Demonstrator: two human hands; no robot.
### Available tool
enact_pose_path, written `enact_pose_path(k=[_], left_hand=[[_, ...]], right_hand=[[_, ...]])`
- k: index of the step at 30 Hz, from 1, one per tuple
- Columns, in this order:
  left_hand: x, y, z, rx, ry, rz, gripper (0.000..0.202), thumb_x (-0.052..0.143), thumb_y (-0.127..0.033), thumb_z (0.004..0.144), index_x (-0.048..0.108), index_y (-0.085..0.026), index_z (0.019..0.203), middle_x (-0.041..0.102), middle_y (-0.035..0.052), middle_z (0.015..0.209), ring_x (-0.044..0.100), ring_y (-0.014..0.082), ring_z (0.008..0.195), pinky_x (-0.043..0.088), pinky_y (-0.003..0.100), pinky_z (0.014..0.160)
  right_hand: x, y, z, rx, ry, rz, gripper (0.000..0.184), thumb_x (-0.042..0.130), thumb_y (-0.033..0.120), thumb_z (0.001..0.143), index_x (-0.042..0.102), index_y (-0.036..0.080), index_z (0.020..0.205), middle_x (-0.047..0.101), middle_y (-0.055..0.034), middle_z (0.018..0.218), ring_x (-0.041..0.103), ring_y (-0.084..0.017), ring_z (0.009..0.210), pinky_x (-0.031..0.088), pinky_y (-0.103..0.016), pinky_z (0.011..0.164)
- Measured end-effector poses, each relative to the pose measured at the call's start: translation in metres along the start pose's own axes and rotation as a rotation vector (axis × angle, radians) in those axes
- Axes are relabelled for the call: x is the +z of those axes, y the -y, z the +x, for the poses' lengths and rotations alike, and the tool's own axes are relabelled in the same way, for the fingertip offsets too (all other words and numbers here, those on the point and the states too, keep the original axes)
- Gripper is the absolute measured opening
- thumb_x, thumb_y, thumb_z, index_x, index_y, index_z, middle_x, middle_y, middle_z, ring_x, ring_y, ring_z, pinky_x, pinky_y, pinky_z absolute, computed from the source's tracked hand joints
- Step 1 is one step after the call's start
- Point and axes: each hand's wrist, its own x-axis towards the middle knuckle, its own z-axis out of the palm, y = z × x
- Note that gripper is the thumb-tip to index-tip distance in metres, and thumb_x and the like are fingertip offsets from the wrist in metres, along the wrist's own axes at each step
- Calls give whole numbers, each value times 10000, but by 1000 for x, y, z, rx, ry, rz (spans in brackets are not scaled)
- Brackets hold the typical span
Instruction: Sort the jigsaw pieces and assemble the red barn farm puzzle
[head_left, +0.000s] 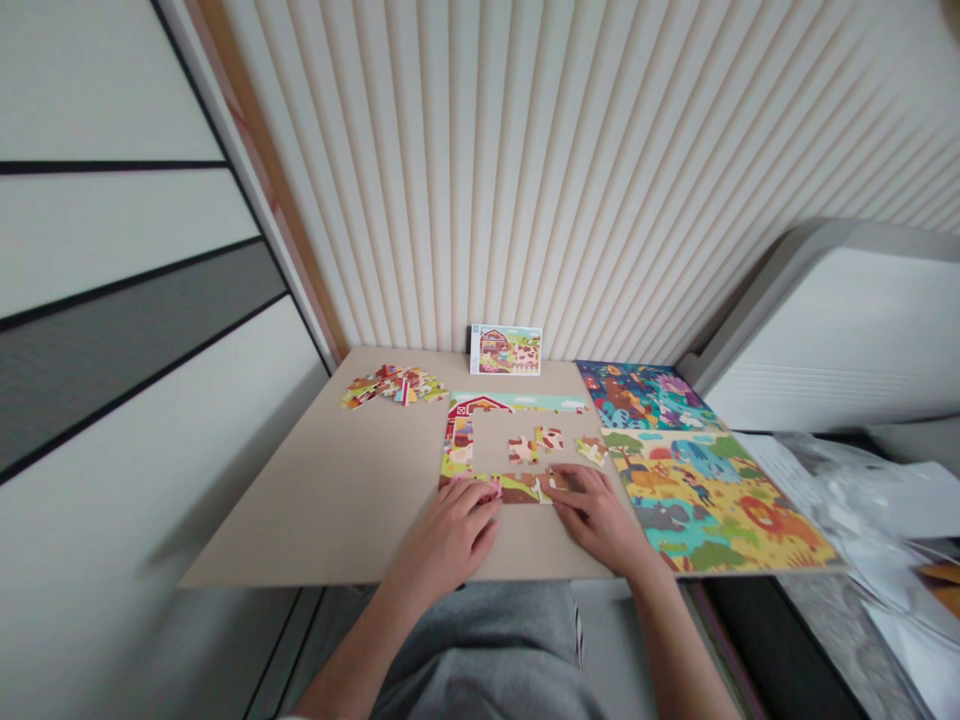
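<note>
A partly assembled jigsaw puzzle (459,450) with a farm picture lies on the table, its top, left and bottom edges joined. My left hand (454,525) rests open on its lower left corner, fingers laid over the pink part. At the right end of the bottom strip, my right hand (592,510) has its fingertips on a brown puzzle piece (553,482), partly hidden by the fingers. Inside the frame lie two loose cow-patterned pieces, one lower left (523,450) and one upper right (550,438). Another loose piece (592,450) sits tilted near the right side.
A heap of loose puzzle pieces (394,385) lies at the table's back left. The picture card (510,350) stands against the pleated wall. Two finished puzzles, a dark blue one (645,395) and a safari one (712,500), cover the right side. The table's front edge (315,582) is close to my lap.
</note>
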Motion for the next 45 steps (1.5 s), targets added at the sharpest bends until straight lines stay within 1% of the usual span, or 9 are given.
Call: enact_pose_path(k=[4, 8, 10, 24, 31, 34, 39, 42, 45], left_hand=[[0, 0, 0, -8, 8, -2, 315, 594, -206, 947, 634, -247, 1257, 613, 65, 1300, 529, 246, 1249, 392, 501, 1159], [0, 0, 0, -7, 14, 0, 313, 586, -209, 954, 631, -246, 1261, 612, 67, 1301, 527, 248, 1250, 393, 503, 1157], [0, 0, 0, -4, 11, 3, 305, 585, -211, 954, 634, -246, 1254, 613, 68, 1298, 530, 248, 1248, 397, 504, 1153], [-1, -1, 0, -12, 16, 0, 301, 574, -223, 963, 637, -250, 1256, 612, 71, 1297, 524, 254, 1251, 394, 509, 1149], [-1, -1, 0, 1, 13, 6, 323, 572, -230, 964, 622, -249, 1283, 605, 78, 1307, 524, 255, 1242, 395, 506, 1141], [-2, -1, 1, 0, 36, 16, 332, 584, -249, 962, 622, -266, 1291, 599, 75, 1301, 521, 258, 1237, 400, 511, 1131], [-3, -1, 1, 3, 50, 29, 328, 589, -267, 965, 632, -284, 1289, 590, 71, 1297, 514, 259, 1235, 394, 513, 1130], [-3, -1, 1, 8, 37, 27, 322, 587, -271, 966, 636, -286, 1284, 598, 73, 1282, 521, 258, 1224, 402, 512, 1120], [-3, -1, 1, 8, 40, 28, 317, 589, -273, 965, 638, -283, 1278, 601, 70, 1281, 525, 259, 1218, 400, 514, 1119]], right_hand=[[1, -2, -3, 78, -95, 60, 417, 504, 188, 963, 637, 318, 1336, 582, -80, 1378, 518, -264, 1307, 420, -495, 1100], [9, -15, -8, 211, -307, 110, 379, 444, 174, 965, 663, 263, 1262, 612, -105, 1296, 581, -262, 1206, 469, -479, 1048], [13, -20, -10, 226, -336, 111, 361, 446, 174, 959, 678, 256, 1224, 623, -106, 1265, 595, -263, 1175, 485, -471, 1025], [-2, 6, 3, 93, -64, 25, 406, 569, 283, 961, 615, 311, 1364, 666, -84, 1278, 591, -277, 1206, 459, -507, 1057], [2, -3, -4, 162, -74, 133, 465, 633, 313, 929, 592, 310, 1392, 612, -90, 1268, 576, -269, 1198, 492, -443, 1045], [3, -4, -5, 194, -108, 203, 424, 607, 334, 947, 612, 282, 1368, 617, -98, 1179, 602, -259, 1103, 520, -425, 983], [5, -8, -5, 262, -181, 283, 232, 595, 401, 956, 741, 248, 1054, 647, -77, 968, 617, -215, 847, 533, -351, 762], [7, -14, -7, 363, -264, 348, 269, 596, 447, 953, 725, 213, 933, 661, -65, 862, 575, -187, 705, 485, -317, 643], [11, -22, -7, 497, -359, 487, 343, 590, 518, 938, 687, 191, 968, 657, -49, 781, 565, -179, 630, 462, -296, 572]])
